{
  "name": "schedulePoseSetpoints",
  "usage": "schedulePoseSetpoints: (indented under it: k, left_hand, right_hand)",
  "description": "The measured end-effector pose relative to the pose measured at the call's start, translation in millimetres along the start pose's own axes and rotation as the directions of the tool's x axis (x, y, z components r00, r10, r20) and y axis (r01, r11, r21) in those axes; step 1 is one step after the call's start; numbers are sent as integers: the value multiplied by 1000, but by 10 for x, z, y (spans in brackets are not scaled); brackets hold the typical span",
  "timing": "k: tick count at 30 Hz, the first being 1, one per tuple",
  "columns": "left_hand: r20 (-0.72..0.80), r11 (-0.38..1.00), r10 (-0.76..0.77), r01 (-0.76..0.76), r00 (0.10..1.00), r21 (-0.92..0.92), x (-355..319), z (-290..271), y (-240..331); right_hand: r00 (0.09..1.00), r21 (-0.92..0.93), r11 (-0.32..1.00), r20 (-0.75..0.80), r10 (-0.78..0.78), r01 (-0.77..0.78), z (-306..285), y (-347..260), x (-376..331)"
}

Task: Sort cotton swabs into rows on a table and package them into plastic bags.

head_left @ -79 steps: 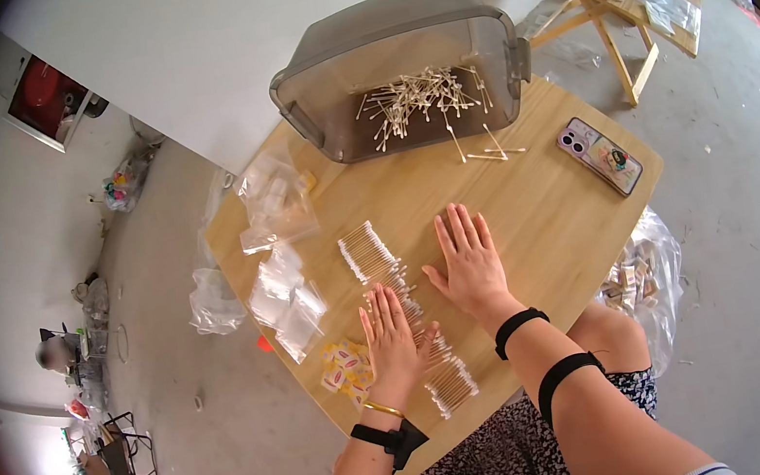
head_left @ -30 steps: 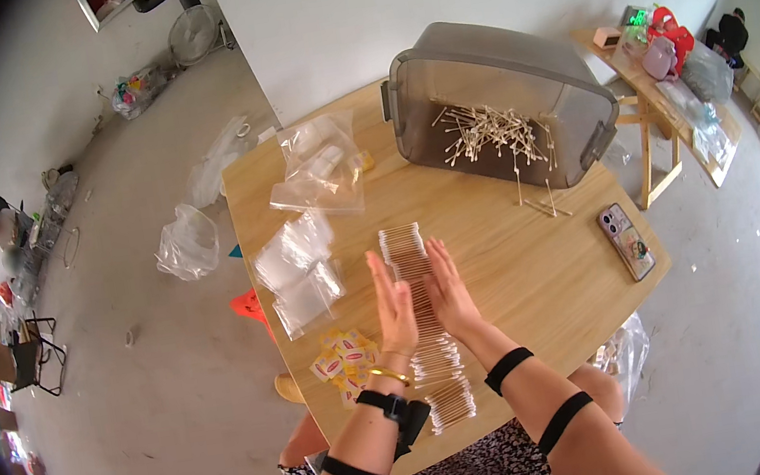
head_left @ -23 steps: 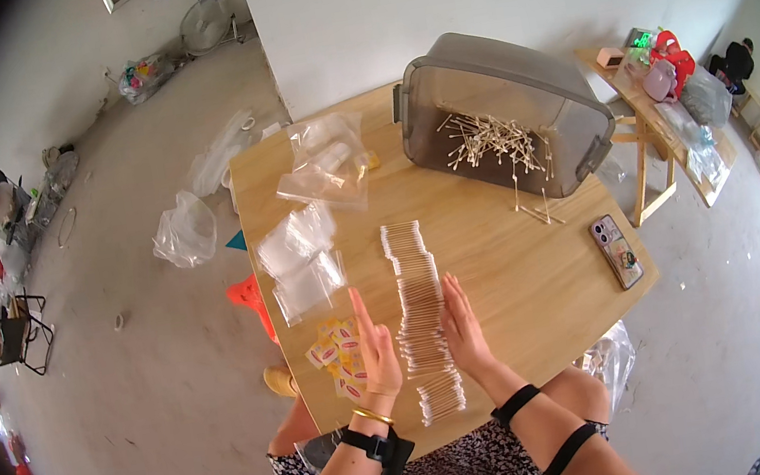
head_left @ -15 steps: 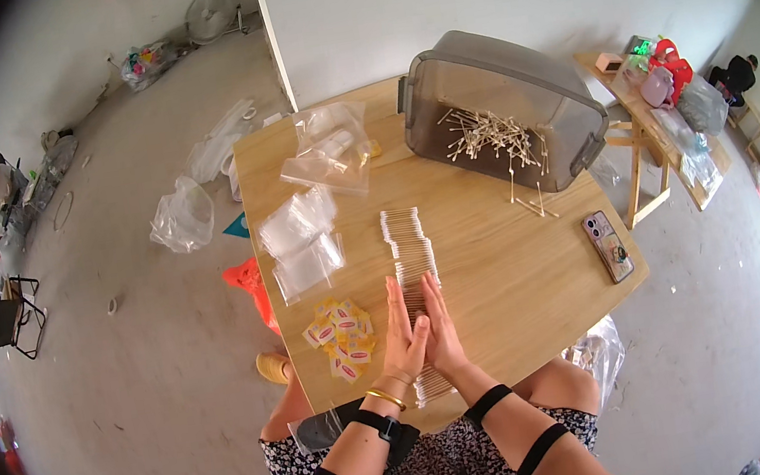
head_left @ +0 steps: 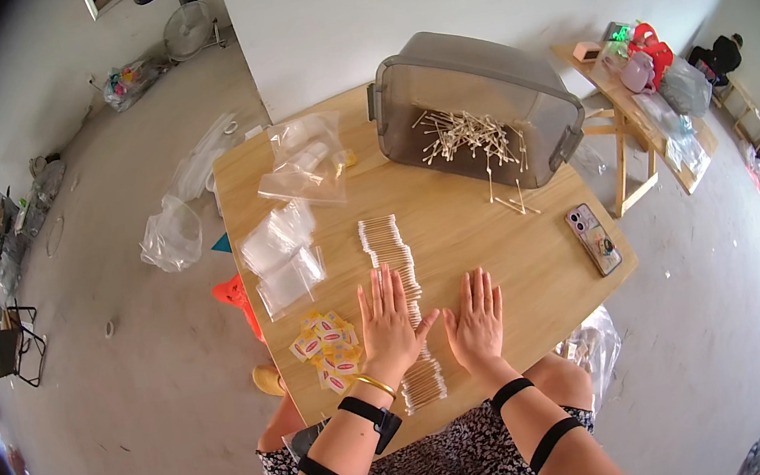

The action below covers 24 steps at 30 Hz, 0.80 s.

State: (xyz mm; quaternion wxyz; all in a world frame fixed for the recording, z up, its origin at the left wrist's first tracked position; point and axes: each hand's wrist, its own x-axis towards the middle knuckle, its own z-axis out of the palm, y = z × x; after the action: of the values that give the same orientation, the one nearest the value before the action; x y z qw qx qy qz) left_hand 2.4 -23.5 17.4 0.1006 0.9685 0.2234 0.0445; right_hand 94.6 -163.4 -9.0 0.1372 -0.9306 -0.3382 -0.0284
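Observation:
A long row of cotton swabs runs down the middle of the wooden table toward its near edge. My left hand lies flat, fingers spread, on the near part of that row. My right hand rests flat on bare wood just right of the row, holding nothing. A grey plastic bin lies tipped on its side at the far end, with loose swabs inside and spilling out in front.
Clear plastic bags lie left of the row, more of them at the far left corner. Small yellow and red packets sit beside my left hand. A phone lies at the right edge. A folding stand with clutter stands beyond.
My hands were pressed together over the swab row; they have since parted, the right hand sliding off to the right onto bare wood. The view has shifted slightly.

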Motion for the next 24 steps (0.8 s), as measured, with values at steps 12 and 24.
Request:
schedulePoseSetpoints:
  k: [12,24]
  left_hand:
    - [-133,995,94,-90,987,36,277,18,61]
    - [-9,997,77,-76,997,11,445,231,-104]
  right_hand:
    - [999,64,997,-1,34,-34,-81,-19,10]
    - [998,99,993,17,57,-58,-97,-16,-7]
